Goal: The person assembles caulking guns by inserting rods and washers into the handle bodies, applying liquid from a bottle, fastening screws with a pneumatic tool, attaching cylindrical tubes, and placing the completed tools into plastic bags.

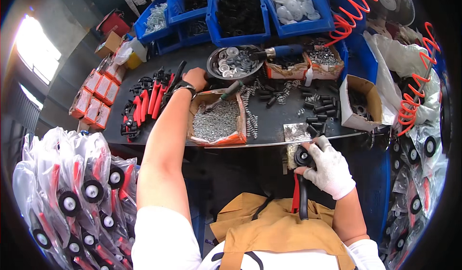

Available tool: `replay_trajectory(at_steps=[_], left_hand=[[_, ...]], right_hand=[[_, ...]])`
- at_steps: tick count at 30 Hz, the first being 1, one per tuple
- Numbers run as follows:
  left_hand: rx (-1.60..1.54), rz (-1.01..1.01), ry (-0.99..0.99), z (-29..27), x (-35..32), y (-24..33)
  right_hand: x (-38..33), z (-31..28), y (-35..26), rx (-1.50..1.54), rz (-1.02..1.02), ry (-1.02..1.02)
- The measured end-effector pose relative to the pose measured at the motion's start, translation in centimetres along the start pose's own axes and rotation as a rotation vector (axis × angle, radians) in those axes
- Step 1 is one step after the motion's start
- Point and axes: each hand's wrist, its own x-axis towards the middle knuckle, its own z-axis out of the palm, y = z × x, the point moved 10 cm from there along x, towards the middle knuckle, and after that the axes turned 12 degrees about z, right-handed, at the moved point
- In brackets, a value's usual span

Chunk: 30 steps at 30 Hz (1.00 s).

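My left hand (pixel 196 77), bare with a dark watch at the wrist, reaches far over the black bench and rests on dark parts beside a green-handled tool (pixel 225 95) that lies across a cardboard box of small silver screws (pixel 216 122). Whether that hand grips anything is hidden. My right hand (pixel 328 169), in a white glove, holds a red-and-black tool with a black wheel (pixel 302 182) at the near bench edge, below a small shiny metal plate (pixel 295 132).
A metal bowl of washers (pixel 234 62), loose black sleeves and springs (pixel 284 94), a pile of red-handled tools (pixel 147 101) and blue parts bins (pixel 240 12) fill the bench. Bagged wheeled tools (pixel 72 193) are heaped at left and right. Orange coiled air hoses (pixel 416 92) hang right.
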Motion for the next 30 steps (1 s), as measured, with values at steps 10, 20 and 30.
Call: replay_trajectory(at_steps=[10,20,30], left_hand=[[0.015,0.075,0.314,-4.5,-2.2,2.3],[-0.016,0.285,1.173,-17.5,-15.2,6.2],[-0.592,0.542,0.504,-4.0,-19.3,33.3]], right_hand=[[0.7,0.3,0.2,0.034,0.033,-0.006],[0.6,0.4,1.1,0.048,0.003,-0.071],[6.4,-5.7,3.8,0.173,0.084,0.301]])
